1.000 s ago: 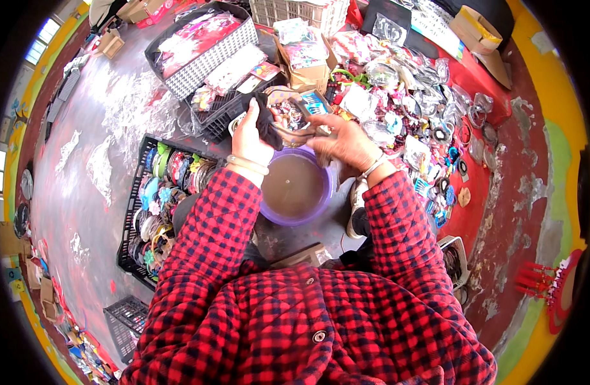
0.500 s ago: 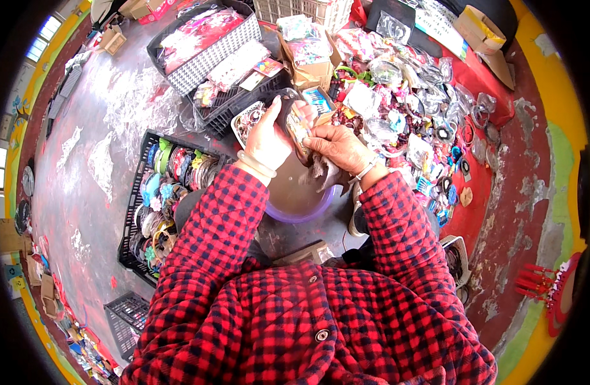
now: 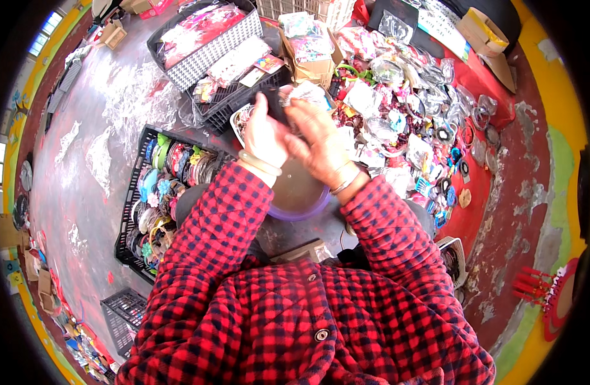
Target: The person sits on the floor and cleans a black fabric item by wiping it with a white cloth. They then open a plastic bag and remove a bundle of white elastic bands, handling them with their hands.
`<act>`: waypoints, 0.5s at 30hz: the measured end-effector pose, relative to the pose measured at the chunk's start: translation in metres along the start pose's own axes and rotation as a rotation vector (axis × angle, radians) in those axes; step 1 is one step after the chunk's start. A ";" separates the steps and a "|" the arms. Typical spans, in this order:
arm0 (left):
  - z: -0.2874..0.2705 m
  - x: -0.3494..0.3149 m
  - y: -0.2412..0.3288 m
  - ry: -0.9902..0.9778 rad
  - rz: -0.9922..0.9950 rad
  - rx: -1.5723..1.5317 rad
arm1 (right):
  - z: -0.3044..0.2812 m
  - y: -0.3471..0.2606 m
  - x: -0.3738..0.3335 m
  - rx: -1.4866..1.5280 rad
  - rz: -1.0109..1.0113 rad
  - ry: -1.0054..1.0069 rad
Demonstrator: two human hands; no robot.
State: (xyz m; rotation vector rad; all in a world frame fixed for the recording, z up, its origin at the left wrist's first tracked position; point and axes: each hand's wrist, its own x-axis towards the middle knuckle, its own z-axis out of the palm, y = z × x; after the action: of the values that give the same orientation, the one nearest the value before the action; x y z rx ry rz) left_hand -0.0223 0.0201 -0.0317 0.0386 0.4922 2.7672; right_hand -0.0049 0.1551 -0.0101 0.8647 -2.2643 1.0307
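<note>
My left hand is raised above a purple-rimmed basin of murky liquid. A dark, blurred thing sits in it between thumb and fingers; its kind cannot be made out. Close beside it, my right hand shows its back, with fingers stretched out toward the left hand and the dark thing. Motion smears those fingertips, and whether they touch the dark thing is unclear. Both hands hide the far part of the basin.
A black crate of colourful hair bands stands at left. Ahead are a grey crate of packets and a cardboard box. Heaped packaged accessories spread to the right on red cloth. A small basket stands near my right elbow.
My right hand has let go of the brownish cloth and opened its fingers, moving left toward my left hand. The cloth hanging over the basin no longer shows.
</note>
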 end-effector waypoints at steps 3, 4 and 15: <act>0.002 0.002 0.011 0.098 0.109 -0.034 | 0.009 0.007 -0.003 -0.003 -0.047 0.003; 0.006 0.004 0.009 0.115 0.124 -0.060 | 0.008 0.006 -0.004 0.116 0.051 0.003; -0.005 -0.005 -0.025 0.061 -0.118 -0.034 | -0.005 0.002 -0.005 0.130 0.072 0.108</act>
State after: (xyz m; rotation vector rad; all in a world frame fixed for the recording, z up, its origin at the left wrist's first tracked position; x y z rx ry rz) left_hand -0.0105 0.0394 -0.0453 -0.0806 0.4486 2.6672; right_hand -0.0021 0.1611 -0.0115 0.7641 -2.1714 1.2380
